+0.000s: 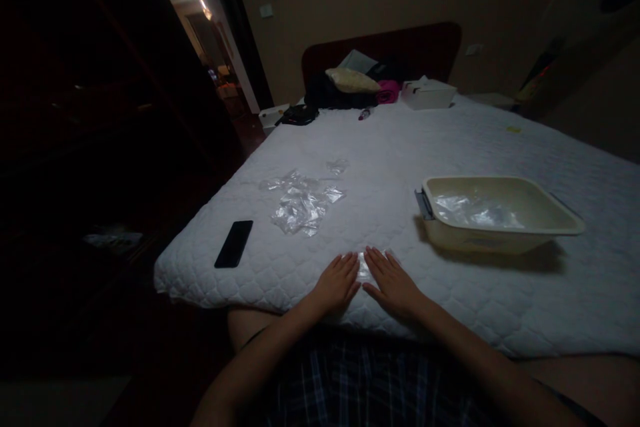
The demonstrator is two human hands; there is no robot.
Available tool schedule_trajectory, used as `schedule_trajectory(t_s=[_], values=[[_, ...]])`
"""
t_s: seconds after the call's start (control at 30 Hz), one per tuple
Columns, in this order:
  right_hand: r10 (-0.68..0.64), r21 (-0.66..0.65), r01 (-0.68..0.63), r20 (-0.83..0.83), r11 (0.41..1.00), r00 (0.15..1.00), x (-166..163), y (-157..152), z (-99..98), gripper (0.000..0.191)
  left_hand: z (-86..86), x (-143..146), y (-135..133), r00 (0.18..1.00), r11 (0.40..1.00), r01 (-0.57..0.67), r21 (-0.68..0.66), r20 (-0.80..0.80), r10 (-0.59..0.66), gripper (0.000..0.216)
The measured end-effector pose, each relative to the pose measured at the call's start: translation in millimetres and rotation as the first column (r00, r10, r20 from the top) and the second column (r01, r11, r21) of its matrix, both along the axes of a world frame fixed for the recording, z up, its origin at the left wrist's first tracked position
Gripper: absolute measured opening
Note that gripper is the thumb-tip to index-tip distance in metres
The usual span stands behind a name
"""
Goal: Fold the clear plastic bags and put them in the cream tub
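Note:
Both my hands lie flat near the bed's front edge, fingers stretched forward. Beneath them is a clear plastic bag (pixel 365 271), mostly covered, showing between the hands and past the right fingertips. My left hand (pixel 339 281) presses on its left side, fingers out. My right hand (pixel 391 280) rests over its right side in the same way. Ahead and to the left is a loose pile of crumpled clear plastic bags (pixel 300 207). To the right stands a cream plastic basin (pixel 500 238) with grey handles, holding more clear plastic.
A black phone (pixel 234 244) lies at the left on the white quilted bed (pixel 400 147). Near the headboard (pixel 385 43) are a pillow (pixel 353 80), a rolled pink cloth (pixel 387 91), dark fabric and a white box (pixel 429 94). The bed's left edge drops to a dark floor.

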State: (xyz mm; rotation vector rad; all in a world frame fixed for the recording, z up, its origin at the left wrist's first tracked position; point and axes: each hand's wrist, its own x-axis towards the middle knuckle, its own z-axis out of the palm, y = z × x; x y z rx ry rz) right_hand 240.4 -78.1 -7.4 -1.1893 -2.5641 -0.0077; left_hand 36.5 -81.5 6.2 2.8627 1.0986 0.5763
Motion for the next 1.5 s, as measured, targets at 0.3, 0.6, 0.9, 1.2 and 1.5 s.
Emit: schedule_trajectory(t_s=[0.3,0.6,0.9,1.2,1.5], values=[[-0.124,-0.036,0.125,0.032,0.991,0.992,34.2,4.6,-5.4,0.061,-9.2,-13.9,-3.5,0.994,0.999,-0.026,-0.038,-0.108,0.022,0.053],[-0.128,-0.184,0.143,0.091,0.972,0.988,33.1,14.6,1.5,0.057,-7.9,-29.4,-13.8,0.991,0.997,-0.072,-0.017,-0.115,0.07,0.054],[-0.063,-0.245,0.056,-0.023,0.968,0.998,33.0,50.2,21.7,0.064,-9.8,-28.8,-26.4,0.992,0.99,-0.094,0.107,-0.079,0.102,0.037],[0.112,0.119,-0.094,-0.156,0.988,0.981,6.0,-3.1,28.0,0.033,-4.8,-20.1,-35.7,0.983,0.979,-0.164,0.121,-0.061,0.173,0.036],[0.15,0.042,-0.145,-0.362,0.989,0.92,2.7,-0.2,12.1,0.026,-12.3,-28.6,-47.2,1.0,0.975,0.024,0.22,0.009,-0.026,0.042]])
